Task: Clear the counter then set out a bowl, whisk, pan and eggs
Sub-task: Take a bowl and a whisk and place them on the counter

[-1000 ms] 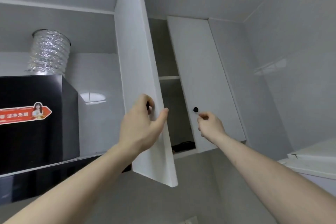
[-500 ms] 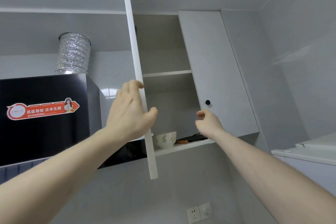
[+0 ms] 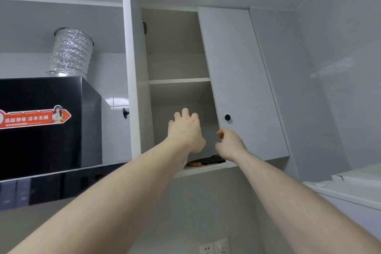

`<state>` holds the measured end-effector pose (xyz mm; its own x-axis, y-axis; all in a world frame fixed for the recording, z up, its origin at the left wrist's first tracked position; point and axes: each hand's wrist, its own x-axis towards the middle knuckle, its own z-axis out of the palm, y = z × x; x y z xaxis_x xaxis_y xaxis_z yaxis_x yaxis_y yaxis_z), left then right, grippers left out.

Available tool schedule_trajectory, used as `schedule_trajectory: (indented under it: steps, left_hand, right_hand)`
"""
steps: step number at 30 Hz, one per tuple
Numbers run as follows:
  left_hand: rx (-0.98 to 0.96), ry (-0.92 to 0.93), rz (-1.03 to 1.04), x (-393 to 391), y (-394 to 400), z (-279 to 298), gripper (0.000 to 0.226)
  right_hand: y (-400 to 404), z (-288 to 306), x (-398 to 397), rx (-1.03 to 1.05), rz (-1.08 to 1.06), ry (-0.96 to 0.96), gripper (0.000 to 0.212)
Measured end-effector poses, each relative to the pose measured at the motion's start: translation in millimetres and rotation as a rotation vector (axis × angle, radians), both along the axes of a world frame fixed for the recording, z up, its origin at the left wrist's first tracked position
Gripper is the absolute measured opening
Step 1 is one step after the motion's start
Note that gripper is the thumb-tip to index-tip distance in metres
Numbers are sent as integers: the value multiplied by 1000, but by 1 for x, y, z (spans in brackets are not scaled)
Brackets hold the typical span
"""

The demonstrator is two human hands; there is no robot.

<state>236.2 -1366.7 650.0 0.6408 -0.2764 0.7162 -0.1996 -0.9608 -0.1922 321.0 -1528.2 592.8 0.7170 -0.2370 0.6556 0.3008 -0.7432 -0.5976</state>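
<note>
I look up into a white wall cupboard. Its left door (image 3: 132, 68) stands swung wide, edge-on to me; its right door (image 3: 243, 80) with a black knob (image 3: 227, 117) is closed. My left hand (image 3: 185, 130) reaches into the lower compartment with fingers spread, holding nothing. A sliver of a pale bowl (image 3: 184, 162) shows under my left wrist, mostly hidden. A black pan (image 3: 210, 160) with an orange-tipped handle lies on the bottom shelf (image 3: 206, 169). My right hand (image 3: 228, 144) hovers loosely curled below the knob, holding nothing.
A black range hood (image 3: 49, 126) with a red sticker and a silver duct (image 3: 71, 53) stands to the left. The upper shelf (image 3: 179, 80) shows nothing on it. A white appliance top (image 3: 354, 181) juts in at the right. Wall sockets (image 3: 214, 246) sit below.
My left hand let go of the left door, which swung fully wide, and moved right into the lower compartment, covering the bowl. My right hand stayed below the knob.
</note>
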Motion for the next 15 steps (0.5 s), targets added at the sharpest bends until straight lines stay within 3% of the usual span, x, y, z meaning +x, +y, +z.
schedule_trajectory:
  steps: [8,15]
  left_hand:
    - [-192,163,145,94,-17,-50,59]
    - [-346,191,181,146,-6,-81,51]
  right_hand:
    - [3,-15,59,-122,25,35,50]
    - [9,-28,105,-168,40,75,51]
